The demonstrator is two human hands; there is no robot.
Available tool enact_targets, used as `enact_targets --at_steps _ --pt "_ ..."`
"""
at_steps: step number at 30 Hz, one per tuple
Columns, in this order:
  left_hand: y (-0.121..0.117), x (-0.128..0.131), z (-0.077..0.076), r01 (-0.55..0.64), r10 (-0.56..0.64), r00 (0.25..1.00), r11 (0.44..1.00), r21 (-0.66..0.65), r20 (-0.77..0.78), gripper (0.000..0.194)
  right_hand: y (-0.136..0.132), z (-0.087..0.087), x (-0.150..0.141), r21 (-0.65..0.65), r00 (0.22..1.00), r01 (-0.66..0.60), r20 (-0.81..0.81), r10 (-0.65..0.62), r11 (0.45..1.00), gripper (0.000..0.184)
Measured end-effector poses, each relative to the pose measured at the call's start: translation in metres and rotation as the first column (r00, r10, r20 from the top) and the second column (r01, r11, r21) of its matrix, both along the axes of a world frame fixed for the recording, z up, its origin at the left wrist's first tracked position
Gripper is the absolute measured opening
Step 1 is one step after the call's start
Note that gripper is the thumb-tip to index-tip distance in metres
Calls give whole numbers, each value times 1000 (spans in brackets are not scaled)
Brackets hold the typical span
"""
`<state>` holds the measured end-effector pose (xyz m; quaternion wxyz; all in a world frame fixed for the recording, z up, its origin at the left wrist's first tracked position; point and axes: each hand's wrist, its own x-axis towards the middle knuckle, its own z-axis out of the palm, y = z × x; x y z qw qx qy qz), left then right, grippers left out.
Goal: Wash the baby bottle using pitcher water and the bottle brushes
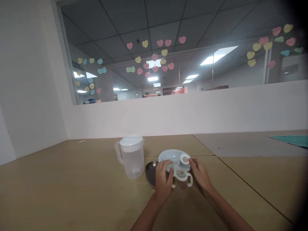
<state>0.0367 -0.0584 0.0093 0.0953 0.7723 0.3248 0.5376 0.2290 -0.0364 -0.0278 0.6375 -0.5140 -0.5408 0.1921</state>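
My right hand (201,175) pinches a small round white lid (184,158) at its right edge and holds it raised over a pale blue plate (166,154). Below the lid stands a clear cup with a white rim and two white handles (190,180), its top uncovered. At the cup's left side is my left hand (164,179), with thumb and fingers curved and apart. That hand partly hides the cup's left handle and a dark metal dish (151,173). Whether its thumb touches the cup, I cannot tell.
A translucent lidded pitcher (133,160) stands left of the dish on the wooden table (72,189). At the far right lies a green cloth (292,140) on a grey surface. A white wall (168,118) with a window above it borders the table's back.
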Motion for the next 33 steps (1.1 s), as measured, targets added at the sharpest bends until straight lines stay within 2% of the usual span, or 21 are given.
enact_targets --at_steps 5,9,12,14,16,18,21,23,26,27,29,30,31,33 --pt "23 31 34 202 -205 972 979 -39 -115 35 -15 18 -13 67 974 -160 -152 168 985 36" --pt "32 48 45 232 -234 967 972 -32 -103 21 -16 27 -18 177 910 -252 -290 295 951 34" --pt "34 52 51 266 -264 960 964 9 -94 22 -13 33 -17 259 828 -273 -427 363 926 32" --pt "33 53 56 281 -279 957 960 18 -75 25 -14 37 -15 282 742 -297 -534 406 912 33" --pt "32 55 59 288 -287 956 958 7 -56 26 -15 41 -12 285 652 -351 -609 451 892 39" --pt "32 57 61 292 -292 955 956 -13 -45 25 -16 43 -9 265 604 -431 -625 494 862 48" --pt "35 62 56 295 -293 956 953 -73 34 19 -14 43 -5 228 606 -513 -587 538 827 45" --pt "41 67 49 338 -317 937 927 -163 144 18 -12 41 -3 215 615 -528 -570 545 821 42" --pt "55 69 40 468 -324 854 821 -327 408 26 -13 41 1 189 616 -561 -555 559 806 39" --pt "61 67 39 505 -292 813 784 -360 504 31 -14 41 3 178 620 -573 -545 565 800 38" --pt "72 57 38 526 -193 747 757 -388 636 39 -15 41 6 161 642 -573 -521 562 804 39" --pt "76 49 38 507 -162 747 766 -395 644 40 -15 41 7 155 663 -555 -511 548 817 40" --pt "79 41 38 463 -144 780 788 -406 609 41 -14 40 8 151 689 -524 -503 522 838 42" --pt "83 24 35 319 -134 899 853 -414 416 41 -10 35 10 138 752 -447 -477 455 884 47"
